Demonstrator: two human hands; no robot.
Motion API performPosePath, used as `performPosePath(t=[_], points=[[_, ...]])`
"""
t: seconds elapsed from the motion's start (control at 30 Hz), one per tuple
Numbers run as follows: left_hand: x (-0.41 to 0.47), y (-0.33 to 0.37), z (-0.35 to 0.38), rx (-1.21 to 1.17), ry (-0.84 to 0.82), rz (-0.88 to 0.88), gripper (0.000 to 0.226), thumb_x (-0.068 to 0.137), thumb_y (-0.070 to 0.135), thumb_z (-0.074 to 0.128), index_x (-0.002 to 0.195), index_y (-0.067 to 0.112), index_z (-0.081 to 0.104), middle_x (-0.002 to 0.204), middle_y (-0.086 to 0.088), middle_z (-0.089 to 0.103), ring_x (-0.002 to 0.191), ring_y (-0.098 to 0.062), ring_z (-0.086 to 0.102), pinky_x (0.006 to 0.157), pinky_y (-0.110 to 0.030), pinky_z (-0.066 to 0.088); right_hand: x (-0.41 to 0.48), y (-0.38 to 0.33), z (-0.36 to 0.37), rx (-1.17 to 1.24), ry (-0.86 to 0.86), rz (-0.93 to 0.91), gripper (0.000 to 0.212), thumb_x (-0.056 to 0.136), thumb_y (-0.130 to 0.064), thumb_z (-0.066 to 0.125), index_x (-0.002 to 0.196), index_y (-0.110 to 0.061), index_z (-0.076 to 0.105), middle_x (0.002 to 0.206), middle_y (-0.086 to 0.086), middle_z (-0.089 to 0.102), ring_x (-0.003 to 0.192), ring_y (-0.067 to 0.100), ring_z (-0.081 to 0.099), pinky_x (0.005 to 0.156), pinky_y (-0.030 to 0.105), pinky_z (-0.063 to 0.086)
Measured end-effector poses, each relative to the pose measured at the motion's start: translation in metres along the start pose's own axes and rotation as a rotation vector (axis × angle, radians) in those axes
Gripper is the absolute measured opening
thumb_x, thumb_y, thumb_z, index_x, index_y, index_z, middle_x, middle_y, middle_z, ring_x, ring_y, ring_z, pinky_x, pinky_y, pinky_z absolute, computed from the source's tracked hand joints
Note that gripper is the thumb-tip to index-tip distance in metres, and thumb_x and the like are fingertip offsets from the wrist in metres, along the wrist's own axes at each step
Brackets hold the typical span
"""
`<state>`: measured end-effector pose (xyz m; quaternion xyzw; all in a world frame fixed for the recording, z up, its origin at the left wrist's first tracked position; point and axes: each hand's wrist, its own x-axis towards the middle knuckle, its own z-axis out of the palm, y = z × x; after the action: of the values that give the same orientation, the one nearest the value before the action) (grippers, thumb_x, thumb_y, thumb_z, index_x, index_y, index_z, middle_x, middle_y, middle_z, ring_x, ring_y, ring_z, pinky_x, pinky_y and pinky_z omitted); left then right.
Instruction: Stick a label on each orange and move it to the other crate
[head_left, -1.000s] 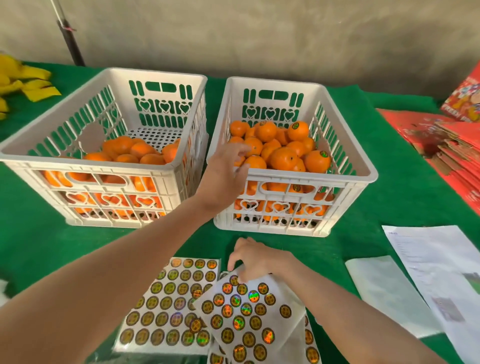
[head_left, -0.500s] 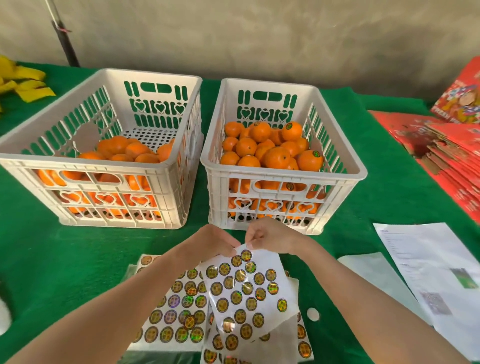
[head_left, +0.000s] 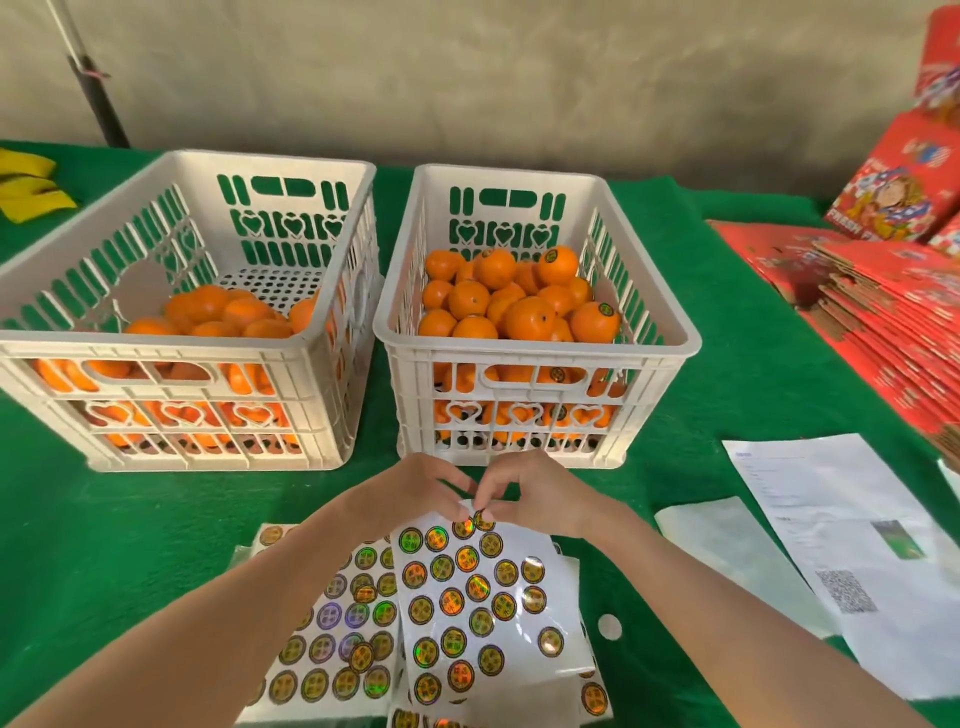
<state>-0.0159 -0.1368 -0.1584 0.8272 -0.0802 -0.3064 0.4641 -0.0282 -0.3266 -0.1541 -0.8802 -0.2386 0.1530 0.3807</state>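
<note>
Since a second ago your left grip (head_left: 415, 493) has left the right crate (head_left: 535, 353) and come down to meet your right grip (head_left: 540, 493) at the label sheet (head_left: 483, 597). Both grips are narrow, fingertips pinching the sheet's top edge beside its topmost label (head_left: 483, 519). I cannot tell if that label has lifted.

Two white crates stand side by side on the green counter (head_left: 104, 545). The left crate (head_left: 187, 353) holds a low layer of plain oranges (head_left: 223, 312), about ten showing. The right crate is heaped with more oranges (head_left: 519, 312), three of which show labels on top.

The held sheet carries about twenty round labels. A second sheet (head_left: 332, 623) lies flat to its left, with more sheets beneath. Two papers (head_left: 831, 519) lie at your right and one small white disc (head_left: 609, 626) is near them.
</note>
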Motion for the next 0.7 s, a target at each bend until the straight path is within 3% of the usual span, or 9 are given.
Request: performPosePath(t=[0.1, 0.2, 0.27, 0.4, 0.47, 0.5, 0.57, 0.63, 0.7], points=[[0.002, 0.0, 0.0, 0.019, -0.034, 0.018, 0.027, 0.075, 0.009, 0.071, 0.089, 0.033, 0.072, 0.095, -0.005, 0.071, 0.094, -0.018, 0.064, 0.084, -0.026, 0.046, -0.001, 0.0, 0.002, -0.005, -0.005, 0.013, 0.007, 0.081, -0.003, 0.069, 0.082, -0.009, 0.073, 0.086, 0.001, 0.066, 0.083, 0.012, 0.057, 0.088, 0.036, 0.048], [0.004, -0.002, 0.004, 0.107, -0.045, 0.023, 0.031, 0.077, 0.007, 0.07, 0.106, 0.019, 0.069, 0.093, -0.002, 0.068, 0.088, -0.019, 0.063, 0.072, -0.019, 0.044, -0.003, -0.003, -0.001, 0.122, 0.034, 0.082, 0.021, 0.083, -0.002, 0.068, 0.073, -0.021, 0.066, 0.089, -0.002, 0.062, 0.095, 0.02, 0.061, 0.094, 0.039, 0.048], [0.007, -0.004, 0.007, 0.13, -0.055, 0.005, 0.035, 0.079, 0.008, 0.07, 0.113, 0.013, 0.065, 0.1, -0.006, 0.069, 0.094, -0.023, 0.065, 0.075, -0.02, 0.046, -0.003, -0.007, -0.007, 0.197, 0.057, 0.119, 0.027, 0.084, -0.003, 0.067, 0.071, -0.026, 0.063, 0.093, -0.003, 0.062, 0.099, 0.017, 0.061, 0.096, 0.037, 0.048], [0.009, -0.006, 0.015, 0.276, -0.069, 0.038, 0.034, 0.082, 0.009, 0.069, 0.113, -0.003, 0.06, 0.112, -0.017, 0.065, 0.103, -0.03, 0.062, 0.087, -0.032, 0.046, -0.001, -0.017, -0.014, 0.233, 0.114, 0.129, 0.018, 0.084, -0.003, 0.068, 0.075, -0.018, 0.065, 0.098, 0.005, 0.064, 0.097, 0.018, 0.06, 0.093, 0.037, 0.05], [0.005, -0.004, 0.018, 0.368, -0.043, 0.108, 0.042, 0.085, 0.017, 0.067, 0.122, 0.001, 0.056, 0.119, -0.005, 0.06, 0.107, -0.018, 0.057, 0.091, -0.025, 0.04, 0.001, -0.027, -0.017, 0.237, 0.157, 0.079, 0.021, 0.082, -0.003, 0.069, 0.073, -0.021, 0.064, 0.093, 0.004, 0.063, 0.089, 0.015, 0.059, 0.086, 0.038, 0.051], [0.0, -0.001, 0.015, 0.382, 0.017, 0.149, 0.042, 0.087, 0.021, 0.065, 0.126, 0.009, 0.055, 0.116, 0.006, 0.058, 0.102, -0.006, 0.055, 0.088, -0.017, 0.038, 0.004, -0.035, -0.018, 0.243, 0.191, 0.031, 0.024, 0.082, -0.003, 0.069, 0.073, -0.024, 0.063, 0.089, 0.001, 0.062, 0.084, 0.013, 0.057, 0.08, 0.035, 0.051], [-0.015, 0.009, 0.005, 0.319, 0.236, 0.278, 0.025, 0.087, 0.021, 0.064, 0.111, 0.024, 0.06, 0.092, 0.024, 0.058, 0.076, 0.009, 0.055, 0.073, -0.009, 0.04, 0.008, -0.057, -0.02, 0.249, 0.324, -0.11, 0.022, 0.082, -0.003, 0.068, 0.078, -0.024, 0.063, 0.085, -0.003, 0.06, 0.077, 0.01, 0.054, 0.069, 0.028, 0.045], [-0.036, 0.014, -0.019, 0.227, 0.449, 0.414, 0.017, 0.087, 0.013, 0.064, 0.091, 0.029, 0.061, 0.069, 0.022, 0.059, 0.058, 0.003, 0.056, 0.059, -0.009, 0.04, 0.021, -0.084, -0.02, 0.246, 0.494, -0.289, 0.019, 0.083, -0.004, 0.064, 0.092, -0.021, 0.063, 0.088, 0.002, 0.059, 0.077, 0.012, 0.052, 0.065, 0.026, 0.043], [-0.06, 0.015, -0.051, 0.109, 0.621, 0.48, 0.017, 0.087, 0.007, 0.063, 0.09, 0.024, 0.065, 0.064, 0.011, 0.064, 0.052, -0.003, 0.056, 0.053, -0.014, 0.045, 0.045, -0.112, -0.018, 0.195, 0.626, -0.456, 0.025, 0.086, -0.003, 0.058, 0.105, -0.018, 0.059, 0.097, 0.001, 0.058, 0.086, 0.011, 0.053, 0.071, 0.022, 0.044]])
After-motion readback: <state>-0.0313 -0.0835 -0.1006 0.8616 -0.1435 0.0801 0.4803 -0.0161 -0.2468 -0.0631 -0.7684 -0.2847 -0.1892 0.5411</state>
